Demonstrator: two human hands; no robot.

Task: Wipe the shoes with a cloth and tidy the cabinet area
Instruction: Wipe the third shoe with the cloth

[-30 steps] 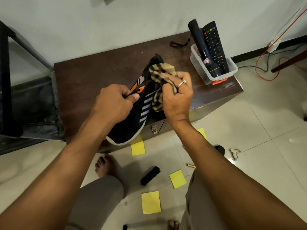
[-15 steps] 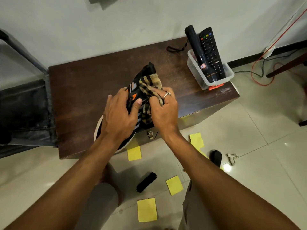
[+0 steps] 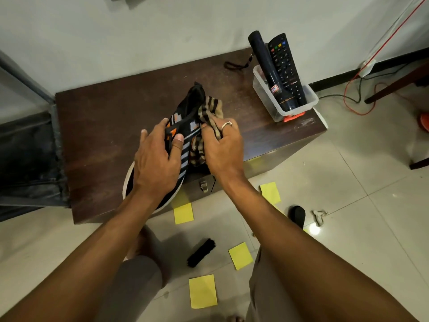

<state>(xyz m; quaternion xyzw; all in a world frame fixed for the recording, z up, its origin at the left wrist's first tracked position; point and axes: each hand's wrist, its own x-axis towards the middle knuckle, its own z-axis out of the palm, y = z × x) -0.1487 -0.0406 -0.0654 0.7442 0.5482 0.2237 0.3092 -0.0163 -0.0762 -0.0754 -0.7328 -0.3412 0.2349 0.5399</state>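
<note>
The shoe has sunk onto the tabletop. The left hand grips it and the right hand pinches the cloth; steady, firm strokes would serve best.

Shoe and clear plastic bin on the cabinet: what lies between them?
In the head view, the striped cloth, bunched in the right hand against the shoe. Past it there is only bare cabinet top up to the bin.
</note>
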